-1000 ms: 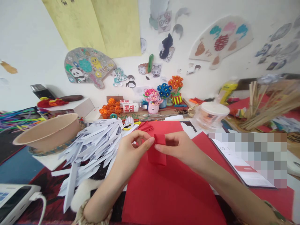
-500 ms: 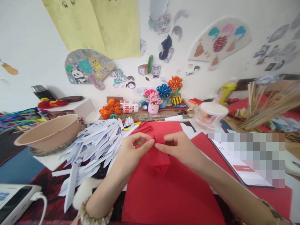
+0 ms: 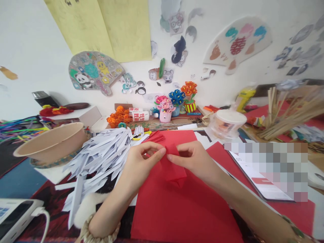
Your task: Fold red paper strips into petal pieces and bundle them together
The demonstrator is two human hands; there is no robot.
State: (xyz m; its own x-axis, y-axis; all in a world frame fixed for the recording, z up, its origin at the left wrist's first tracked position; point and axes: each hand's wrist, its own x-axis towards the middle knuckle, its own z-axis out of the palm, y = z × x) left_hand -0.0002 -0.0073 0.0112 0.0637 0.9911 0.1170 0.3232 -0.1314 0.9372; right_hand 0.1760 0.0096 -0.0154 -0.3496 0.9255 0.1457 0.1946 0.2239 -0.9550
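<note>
Between both hands is a small folded piece of red paper (image 3: 174,167), raised over a large red paper sheet (image 3: 184,212). My left hand (image 3: 146,158) pinches its upper left edge with thumb and forefinger. My right hand (image 3: 191,157) grips the upper right edge, thumb in front and the other fingers partly hidden behind it. The two thumb tips almost meet near the top fold. More folded red paper pieces (image 3: 155,136) lie just beyond the left fingers, beside the yellow handle of scissors (image 3: 139,136).
Left of the hands spreads a heap of folded white paper strips (image 3: 101,152), with a beige basin (image 3: 50,141) beyond. A phone (image 3: 260,179) lies at right on red paper. Flower pots (image 3: 165,116) and a lidded tub (image 3: 229,121) stand at the back. A white device (image 3: 17,216) sits front left.
The folded red paper has tilted slightly, its lower end swinging to the right. Both hands keep their hold, and the thumbs have shifted only a little.
</note>
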